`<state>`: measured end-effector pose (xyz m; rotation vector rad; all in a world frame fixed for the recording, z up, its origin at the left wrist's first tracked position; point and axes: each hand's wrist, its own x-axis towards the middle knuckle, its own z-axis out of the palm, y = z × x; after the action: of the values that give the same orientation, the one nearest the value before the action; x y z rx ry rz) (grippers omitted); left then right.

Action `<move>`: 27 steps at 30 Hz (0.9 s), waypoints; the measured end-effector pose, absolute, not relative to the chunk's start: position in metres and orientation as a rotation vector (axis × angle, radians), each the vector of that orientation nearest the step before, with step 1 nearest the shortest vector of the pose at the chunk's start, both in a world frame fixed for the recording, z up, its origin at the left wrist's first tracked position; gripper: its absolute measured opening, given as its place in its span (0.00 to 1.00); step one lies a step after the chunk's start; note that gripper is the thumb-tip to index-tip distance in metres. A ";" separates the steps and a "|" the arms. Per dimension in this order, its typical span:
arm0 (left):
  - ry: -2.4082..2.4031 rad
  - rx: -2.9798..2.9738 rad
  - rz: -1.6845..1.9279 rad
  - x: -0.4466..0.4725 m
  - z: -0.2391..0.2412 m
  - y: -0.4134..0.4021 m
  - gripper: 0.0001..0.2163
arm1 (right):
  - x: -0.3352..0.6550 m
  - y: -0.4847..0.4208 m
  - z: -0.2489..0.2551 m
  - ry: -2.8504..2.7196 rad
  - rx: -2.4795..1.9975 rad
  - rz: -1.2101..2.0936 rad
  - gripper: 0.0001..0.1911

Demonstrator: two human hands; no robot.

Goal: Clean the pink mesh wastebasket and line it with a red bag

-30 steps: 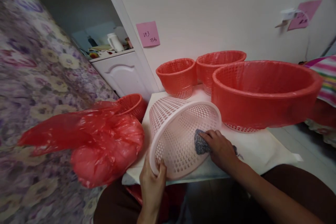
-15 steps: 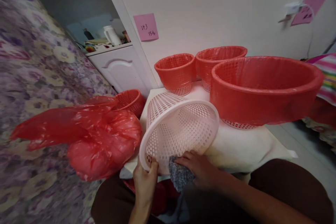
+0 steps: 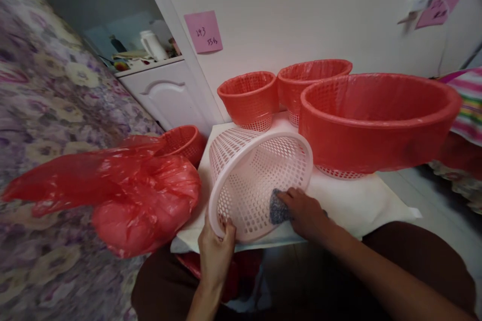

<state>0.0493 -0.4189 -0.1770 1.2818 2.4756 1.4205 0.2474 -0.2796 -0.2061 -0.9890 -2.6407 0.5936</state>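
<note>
A pale pink perforated plastic basket point(image 3: 259, 180) lies tilted on its side, its mouth facing me. My left hand point(image 3: 217, 243) is closed on its lower left rim, thumb on the inner side. In my right hand point(image 3: 303, 210) is a crumpled grey cloth point(image 3: 278, 207), gripped by closed fingers and held against the basket's lower right inside, at the rim. Part of the cloth is hidden under the fingers.
Behind stand baskets lined with red plastic: a small one point(image 3: 248, 98), another point(image 3: 291, 83) and a large one point(image 3: 376, 135). A red plastic bag point(image 3: 146, 205) and a red basket point(image 3: 190, 143) are at left. A white cloth point(image 3: 339, 205) covers the table.
My right hand has moved the grey cloth right and up, from the basket's lower front rim to its lower right side. The basket has turned slightly, with my left hand still on the rim.
</note>
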 end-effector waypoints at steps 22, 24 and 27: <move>2.554 1.424 1.446 0.042 -0.153 -0.422 0.12 | 0.258 -0.263 -0.199 -2.527 -1.129 0.476 0.36; 2.540 1.445 1.440 0.047 -0.156 -0.420 0.13 | 0.253 -0.268 -0.203 -2.530 -1.110 0.551 0.36; 2.505 1.463 1.395 0.052 -0.161 -0.418 0.13 | 0.238 -0.283 -0.212 -2.603 -0.952 0.677 0.36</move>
<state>0.0523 -0.4183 -0.1609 1.4628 2.5051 1.3953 0.2383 -0.2829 -0.2117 -0.9522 -2.6027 0.6772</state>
